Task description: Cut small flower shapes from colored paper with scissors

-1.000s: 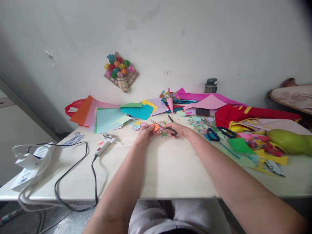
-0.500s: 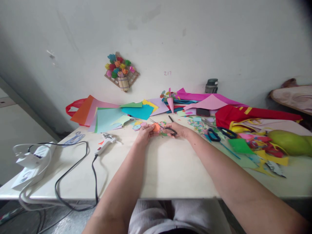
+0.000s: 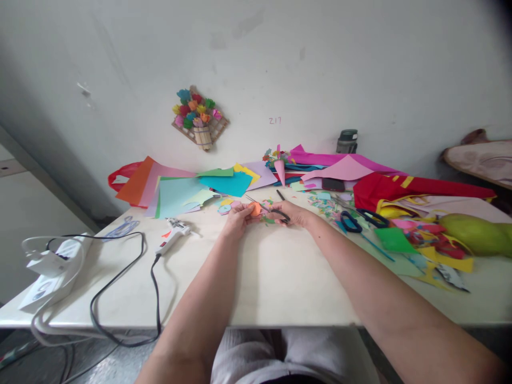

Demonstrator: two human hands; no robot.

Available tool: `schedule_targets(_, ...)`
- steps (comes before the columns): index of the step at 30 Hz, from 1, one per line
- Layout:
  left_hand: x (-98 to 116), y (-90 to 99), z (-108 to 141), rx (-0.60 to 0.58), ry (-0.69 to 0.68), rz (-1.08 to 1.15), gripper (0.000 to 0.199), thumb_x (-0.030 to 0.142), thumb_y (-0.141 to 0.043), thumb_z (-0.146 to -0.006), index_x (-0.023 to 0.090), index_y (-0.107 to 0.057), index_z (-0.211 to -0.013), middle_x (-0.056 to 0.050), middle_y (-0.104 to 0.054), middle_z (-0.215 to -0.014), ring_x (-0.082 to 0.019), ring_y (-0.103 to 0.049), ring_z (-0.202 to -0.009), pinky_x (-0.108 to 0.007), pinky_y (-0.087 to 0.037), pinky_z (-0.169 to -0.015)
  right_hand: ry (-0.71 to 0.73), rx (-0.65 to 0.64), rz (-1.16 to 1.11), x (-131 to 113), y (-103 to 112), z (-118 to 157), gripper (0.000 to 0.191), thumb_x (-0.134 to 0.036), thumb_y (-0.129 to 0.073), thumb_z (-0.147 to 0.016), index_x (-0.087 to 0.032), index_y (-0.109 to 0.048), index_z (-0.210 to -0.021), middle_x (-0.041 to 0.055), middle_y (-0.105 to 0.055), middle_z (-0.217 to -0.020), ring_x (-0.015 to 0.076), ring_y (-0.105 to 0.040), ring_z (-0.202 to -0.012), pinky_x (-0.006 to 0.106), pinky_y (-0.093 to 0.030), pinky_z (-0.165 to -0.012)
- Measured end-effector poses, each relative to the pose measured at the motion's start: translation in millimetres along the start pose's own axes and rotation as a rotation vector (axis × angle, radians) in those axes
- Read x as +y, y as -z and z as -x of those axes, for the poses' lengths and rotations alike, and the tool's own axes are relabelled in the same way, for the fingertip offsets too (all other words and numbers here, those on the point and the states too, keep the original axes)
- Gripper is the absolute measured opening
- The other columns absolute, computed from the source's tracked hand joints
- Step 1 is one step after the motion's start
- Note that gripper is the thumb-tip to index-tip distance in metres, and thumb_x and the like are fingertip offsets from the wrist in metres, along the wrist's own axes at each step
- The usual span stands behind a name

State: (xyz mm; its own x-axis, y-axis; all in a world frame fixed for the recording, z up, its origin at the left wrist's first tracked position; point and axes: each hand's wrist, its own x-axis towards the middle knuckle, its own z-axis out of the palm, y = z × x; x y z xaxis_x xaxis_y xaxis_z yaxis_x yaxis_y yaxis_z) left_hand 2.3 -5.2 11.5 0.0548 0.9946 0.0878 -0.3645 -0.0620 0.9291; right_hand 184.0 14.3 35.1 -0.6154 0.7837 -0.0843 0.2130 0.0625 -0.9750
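Note:
Near the middle of the table, my left hand (image 3: 240, 217) pinches a small orange paper piece (image 3: 255, 208) between its fingers. My right hand (image 3: 291, 213) is closed round the dark handles of a pair of scissors (image 3: 282, 214). The blades point left, towards the orange paper, and lie beside or just behind it; whether they touch it is too small to tell. Small coloured paper scraps (image 3: 267, 219) lie under and between both hands. Behind my right hand is a short black stick-like object (image 3: 280, 195).
A glue gun (image 3: 173, 238) with its black cord lies left, near a white power strip (image 3: 74, 250). Coloured sheets (image 3: 182, 193) line the back. At right are blue-handled scissors (image 3: 351, 221), a green sheet (image 3: 395, 240) and red cloth (image 3: 420, 188). A paper cone bouquet (image 3: 279, 169) lies at back centre.
The orange paper has turned slightly in my left hand and looks rounder. My right hand and the scissors have shifted very slightly.

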Motion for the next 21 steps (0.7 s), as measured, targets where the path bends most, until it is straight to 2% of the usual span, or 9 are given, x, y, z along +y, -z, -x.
schedule_targets(7,1.5,-1.5,1.2,0.03,-0.013,-0.004,0.024,0.025,-0.075,-0.06,0.014,-0.054,-0.062,-0.001,-0.062,-0.061,-0.015,-0.063,-0.056,-0.027,-0.053,-0.058,0.0,-0.008,-0.016,-1.0,-0.1,0.6,0.017,-0.023,-0.064,-0.073,-0.016,-0.05,-0.067,-0.008,-0.039,-0.038,0.0051,-0.034,-0.03,0.016,-0.026,-0.029)
schedule_targets(16,2.3,-1.5,1.9,0.028,-0.031,0.014,0.025,0.024,-0.075,-0.058,0.014,-0.053,-0.062,-0.002,-0.064,-0.064,-0.015,-0.063,-0.057,-0.028,-0.054,-0.058,0.039,-0.031,-0.011,6.0,4.2,-3.3,0.016,-0.025,-0.064,-0.074,-0.015,-0.052,-0.071,-0.0075,-0.043,-0.042,0.004,-0.035,-0.031,0.016,-0.027,-0.03)
schedule_targets(21,3.1,-1.9,3.0,0.039,-0.018,0.011,0.024,0.025,-0.075,-0.06,0.014,-0.054,-0.064,-0.002,-0.064,-0.065,-0.016,-0.064,-0.058,-0.028,-0.054,-0.057,0.022,-0.006,-0.012,4.7,2.9,-2.8,0.012,-0.021,-0.063,-0.074,-0.014,-0.053,-0.071,-0.0075,-0.042,-0.042,0.0041,-0.035,-0.032,0.015,-0.027,-0.03)
